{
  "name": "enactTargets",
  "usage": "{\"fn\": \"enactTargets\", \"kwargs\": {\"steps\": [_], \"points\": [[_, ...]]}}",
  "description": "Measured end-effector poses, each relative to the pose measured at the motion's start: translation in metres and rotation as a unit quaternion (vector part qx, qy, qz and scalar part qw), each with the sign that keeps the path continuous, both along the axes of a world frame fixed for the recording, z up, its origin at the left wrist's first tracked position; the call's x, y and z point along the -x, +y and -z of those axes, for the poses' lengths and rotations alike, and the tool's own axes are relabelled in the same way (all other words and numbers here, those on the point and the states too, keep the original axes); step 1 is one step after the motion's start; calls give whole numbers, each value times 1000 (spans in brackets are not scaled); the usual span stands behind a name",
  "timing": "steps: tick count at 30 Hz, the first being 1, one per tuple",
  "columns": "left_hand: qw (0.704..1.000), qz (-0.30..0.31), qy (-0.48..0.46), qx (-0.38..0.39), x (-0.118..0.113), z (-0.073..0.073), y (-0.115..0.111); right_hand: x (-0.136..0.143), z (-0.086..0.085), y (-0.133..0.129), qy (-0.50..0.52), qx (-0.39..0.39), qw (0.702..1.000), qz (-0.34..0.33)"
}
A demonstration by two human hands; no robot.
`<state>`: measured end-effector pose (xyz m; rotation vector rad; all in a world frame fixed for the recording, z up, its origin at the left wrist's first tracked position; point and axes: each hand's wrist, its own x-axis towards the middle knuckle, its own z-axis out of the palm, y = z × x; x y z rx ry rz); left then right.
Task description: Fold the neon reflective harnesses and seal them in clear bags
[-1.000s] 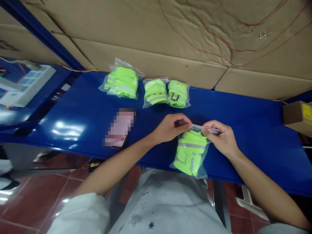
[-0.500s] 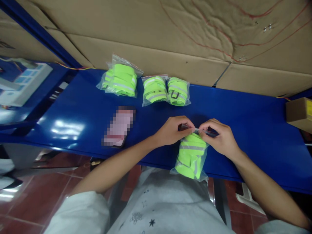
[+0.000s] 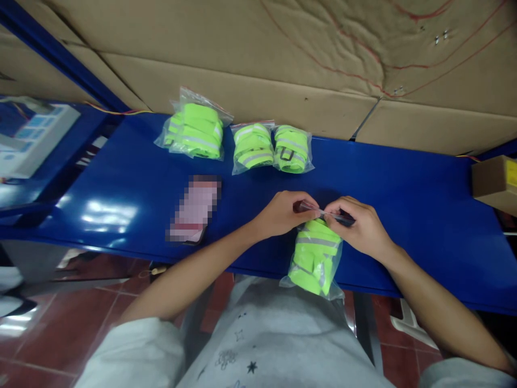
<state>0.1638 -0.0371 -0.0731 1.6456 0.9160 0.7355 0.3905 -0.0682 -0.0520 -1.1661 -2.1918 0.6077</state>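
Now L hand (image 3: 283,214), R hand (image 3: 361,223) pinch bag (image 3: 315,260) — box label (image 3: 511,172) illeg.

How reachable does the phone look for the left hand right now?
Probably yes: the phone lies on the blue table to the left of the left hand, with nothing visible between them. That hand pinches the top of the plastic bag, though, so it would likely have to let go first.

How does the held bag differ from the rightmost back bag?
The held bag is pinched at its top by the left hand and right hand; the back bag lies untouched. The held bag reaches the near table edge; the back bag sits near the cardboard. The back bag shows a dark loop; the held bag shows none. Both hold lime-green material.
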Motion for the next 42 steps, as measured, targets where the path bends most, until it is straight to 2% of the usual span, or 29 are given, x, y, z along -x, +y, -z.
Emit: {"fn": "enactTargets", "kwargs": {"steps": [5, 13, 19, 25, 28, 31, 34, 38, 42], "points": [[1000, -3, -6, -11, 3, -4, 0, 0, 4, 2, 14, 16, 1000, -4], [992, -11, 26, -119, -2, -6, -9, 2, 4, 0, 8, -15, 1000, -15], [995, -14, 20, -96, -3, -5, -7, 6, 5, -2, 17, 5, 1000, 9], [997, 8, -57, 58, 6, -4, 8, -3, 1, 1, 48, 27, 998, 43], [993, -34, -104, 44, 10, -6, 13, -14, -1, 6, 46, 67, 994, 79], [990, -81, -112, -4, 14, -15, 13, -24, -2, 9, 62, 93, 987, 112], [992, -57, -114, -26, 18, -25, 12, -30, -3, 6, 90, 99, 980, 145], [990, 0, -140, 4, 21, -29, 12, -36, -2, 6, 114, 139, 969, 167], [981, -25, -188, 26, 23, -29, 15, -39, 0, 12, 175, 189, 953, 163]]}}
